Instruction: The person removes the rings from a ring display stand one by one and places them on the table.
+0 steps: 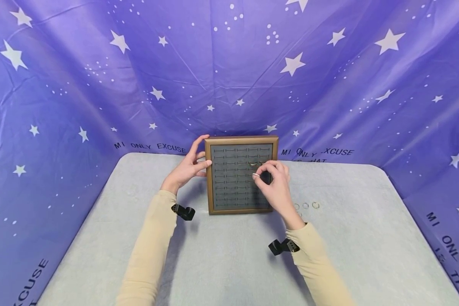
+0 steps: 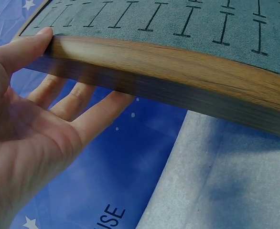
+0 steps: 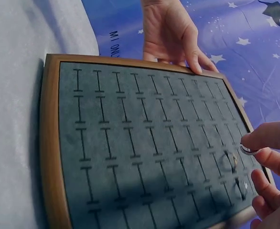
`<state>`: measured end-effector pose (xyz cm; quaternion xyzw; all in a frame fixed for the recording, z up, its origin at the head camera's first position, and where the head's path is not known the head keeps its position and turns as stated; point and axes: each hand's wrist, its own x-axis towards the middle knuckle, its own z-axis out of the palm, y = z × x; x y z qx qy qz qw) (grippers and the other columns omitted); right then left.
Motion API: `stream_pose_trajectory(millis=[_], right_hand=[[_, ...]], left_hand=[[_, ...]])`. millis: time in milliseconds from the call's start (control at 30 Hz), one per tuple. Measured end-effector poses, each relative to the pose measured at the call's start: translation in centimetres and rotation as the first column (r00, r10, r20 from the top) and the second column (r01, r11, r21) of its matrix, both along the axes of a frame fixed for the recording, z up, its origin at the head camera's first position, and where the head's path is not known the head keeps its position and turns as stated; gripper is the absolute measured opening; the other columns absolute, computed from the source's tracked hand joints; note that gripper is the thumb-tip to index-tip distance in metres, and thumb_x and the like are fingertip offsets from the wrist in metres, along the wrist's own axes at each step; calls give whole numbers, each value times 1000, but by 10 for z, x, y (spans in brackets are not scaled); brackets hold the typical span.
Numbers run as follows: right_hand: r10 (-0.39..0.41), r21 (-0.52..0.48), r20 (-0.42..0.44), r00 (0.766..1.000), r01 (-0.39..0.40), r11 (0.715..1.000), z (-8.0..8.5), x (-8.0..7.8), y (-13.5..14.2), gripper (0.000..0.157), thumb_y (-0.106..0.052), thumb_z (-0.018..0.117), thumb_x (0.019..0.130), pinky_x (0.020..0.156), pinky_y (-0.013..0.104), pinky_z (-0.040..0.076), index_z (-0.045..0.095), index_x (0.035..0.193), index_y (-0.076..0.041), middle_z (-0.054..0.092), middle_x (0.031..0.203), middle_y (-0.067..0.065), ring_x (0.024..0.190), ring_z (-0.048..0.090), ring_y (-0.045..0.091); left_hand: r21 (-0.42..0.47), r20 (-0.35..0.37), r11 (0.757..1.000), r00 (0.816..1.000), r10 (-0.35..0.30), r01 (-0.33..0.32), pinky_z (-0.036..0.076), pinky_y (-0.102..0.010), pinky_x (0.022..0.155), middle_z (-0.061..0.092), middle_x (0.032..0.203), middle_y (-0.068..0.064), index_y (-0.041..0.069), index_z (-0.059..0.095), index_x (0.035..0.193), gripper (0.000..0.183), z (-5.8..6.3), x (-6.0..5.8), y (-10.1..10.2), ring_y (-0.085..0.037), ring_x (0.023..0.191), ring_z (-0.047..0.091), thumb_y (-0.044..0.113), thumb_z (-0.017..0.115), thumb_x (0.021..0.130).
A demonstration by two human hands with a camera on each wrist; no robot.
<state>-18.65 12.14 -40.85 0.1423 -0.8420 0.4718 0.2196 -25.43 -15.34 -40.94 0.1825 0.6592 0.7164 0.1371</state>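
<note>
A wood-framed ring display board (image 1: 242,187) with a dark grey slotted pad stands propped on the table. My left hand (image 1: 186,169) grips its left edge. In the left wrist view the thumb lies on the wooden frame (image 2: 178,71) at the front and the other fingers reach behind. My right hand (image 1: 276,182) pinches a silvery ring (image 1: 256,175) between thumb and index finger, close in front of the pad's upper right part. In the right wrist view a gold-toned ring (image 3: 234,163) and another ring (image 3: 243,190) sit in slots near the pinched ring (image 3: 250,151).
Several loose rings (image 1: 305,205) lie on the pale grey table (image 1: 229,259), right of the board and beside my right wrist. A purple star-printed cloth (image 1: 214,63) hangs behind the table and along both sides.
</note>
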Motion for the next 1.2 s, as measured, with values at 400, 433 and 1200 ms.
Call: stream_pose_trajectory(millis=[400, 433, 1200], right_hand=[[5, -97, 77, 997, 2, 995, -23, 13, 26, 13, 2, 73, 78, 80, 36, 37, 62, 79, -3, 56, 91, 12, 87, 50, 29], [2, -97, 92, 996, 7, 995, -26, 13, 28, 12, 1, 73, 78, 81, 39, 38, 62, 80, -4, 56, 92, 13, 87, 50, 29], [8, -53, 341, 940, 11, 999, -53, 22, 55, 10, 2, 71, 82, 53, 20, 43, 61, 82, 0, 57, 70, 6, 63, 54, 13]], left_hand=[[-23, 7, 1000, 1000, 14, -14, 52, -54, 83, 43, 135, -25, 37, 14, 153, 79, -1, 1, -2, -33, 103, 60, 2, 56, 97], [-22, 7, 1000, 1000, 15, -15, 52, -54, 83, 43, 135, -25, 37, 14, 153, 79, -1, 1, -2, -33, 103, 61, 2, 56, 96], [-20, -3, 1000, 1000, -1, 1, 52, -55, 82, 45, 132, -25, 36, 12, 154, 78, 0, 1, -1, -33, 101, 61, 3, 55, 97]])
